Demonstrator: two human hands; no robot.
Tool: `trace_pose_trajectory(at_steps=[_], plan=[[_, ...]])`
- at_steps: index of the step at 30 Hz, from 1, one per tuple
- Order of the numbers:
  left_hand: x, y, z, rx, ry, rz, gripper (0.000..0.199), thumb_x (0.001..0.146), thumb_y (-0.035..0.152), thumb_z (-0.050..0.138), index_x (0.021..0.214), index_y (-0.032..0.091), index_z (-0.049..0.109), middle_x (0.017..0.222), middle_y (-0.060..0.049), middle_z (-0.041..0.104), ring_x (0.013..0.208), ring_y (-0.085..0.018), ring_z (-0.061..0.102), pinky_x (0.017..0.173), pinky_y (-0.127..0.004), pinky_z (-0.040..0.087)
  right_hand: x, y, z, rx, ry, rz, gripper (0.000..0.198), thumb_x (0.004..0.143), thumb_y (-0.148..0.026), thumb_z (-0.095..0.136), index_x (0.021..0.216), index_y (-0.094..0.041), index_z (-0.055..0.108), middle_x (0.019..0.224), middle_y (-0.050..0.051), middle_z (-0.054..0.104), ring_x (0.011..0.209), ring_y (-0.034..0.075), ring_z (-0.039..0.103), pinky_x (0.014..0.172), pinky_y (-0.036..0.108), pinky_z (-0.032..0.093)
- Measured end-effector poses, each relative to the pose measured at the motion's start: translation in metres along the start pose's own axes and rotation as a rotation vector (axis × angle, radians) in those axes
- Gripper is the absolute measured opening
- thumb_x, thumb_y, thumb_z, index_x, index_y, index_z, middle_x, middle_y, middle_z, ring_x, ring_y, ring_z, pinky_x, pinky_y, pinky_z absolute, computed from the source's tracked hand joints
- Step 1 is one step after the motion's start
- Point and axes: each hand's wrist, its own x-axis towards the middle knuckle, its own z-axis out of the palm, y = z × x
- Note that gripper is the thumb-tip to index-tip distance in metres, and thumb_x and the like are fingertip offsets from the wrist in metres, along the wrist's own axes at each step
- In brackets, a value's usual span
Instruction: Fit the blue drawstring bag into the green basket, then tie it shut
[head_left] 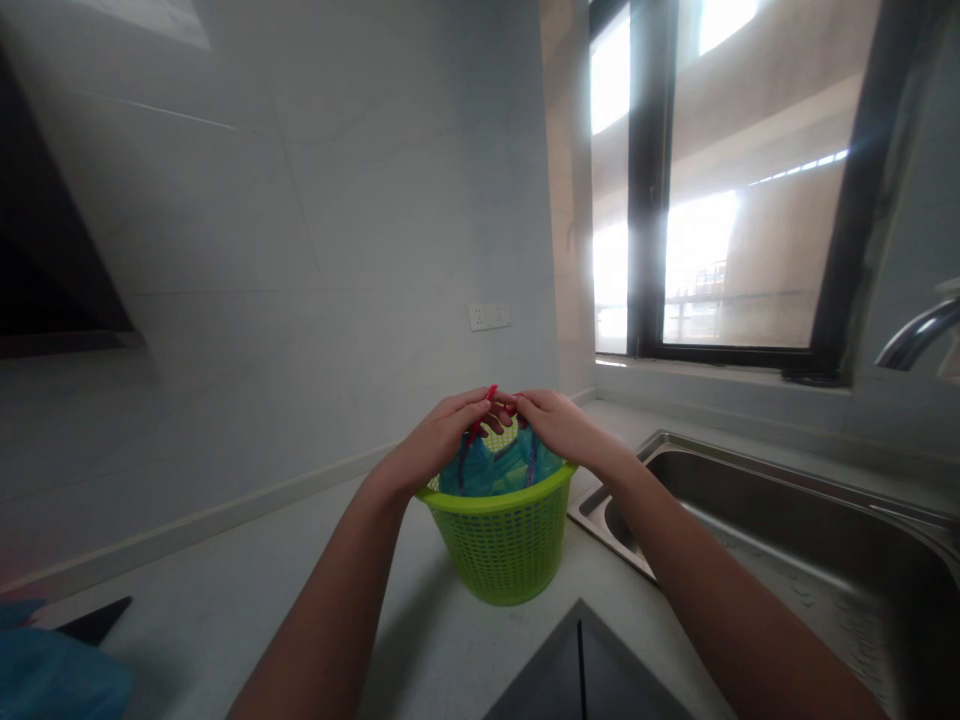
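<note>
A bright green plastic basket (504, 550) with a meshed wall stands upright on the countertop. Inside it sits a translucent blue plastic bag (480, 472), which has a red drawstring (491, 393) at its top. My left hand (452, 428) is above the left part of the rim, its fingers closed on the drawstring. Over the right part, my right hand (553, 425) pinches red string close to the left fingertips. The fingers partly cover the string, so its exact path between the hands is hidden.
A steel sink (757, 530) with a tap (919, 333) lies to the right, near the basket. A grey slab-like object (551, 670) is at the front edge. More blue plastic (64, 675) lies at the lower left. A wall socket (489, 317) is behind.
</note>
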Motion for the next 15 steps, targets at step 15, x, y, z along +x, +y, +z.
trace_pose_trajectory(at_steps=[15], plan=[[-0.0015,-0.002,0.0033,0.037,-0.1,0.048,0.032,0.093,0.035,0.053,0.12,0.023,0.065,0.093,-0.007,0.072,0.085,-0.019,0.065,0.084,-0.033,0.051,-0.0049,-0.0053,-0.0013,-0.043,-0.036,-0.098,0.027,0.094,-0.02,0.039,0.074,-0.021,0.057,0.073,0.002,0.064,0.069,0.016,0.054,0.066,0.029,0.035]])
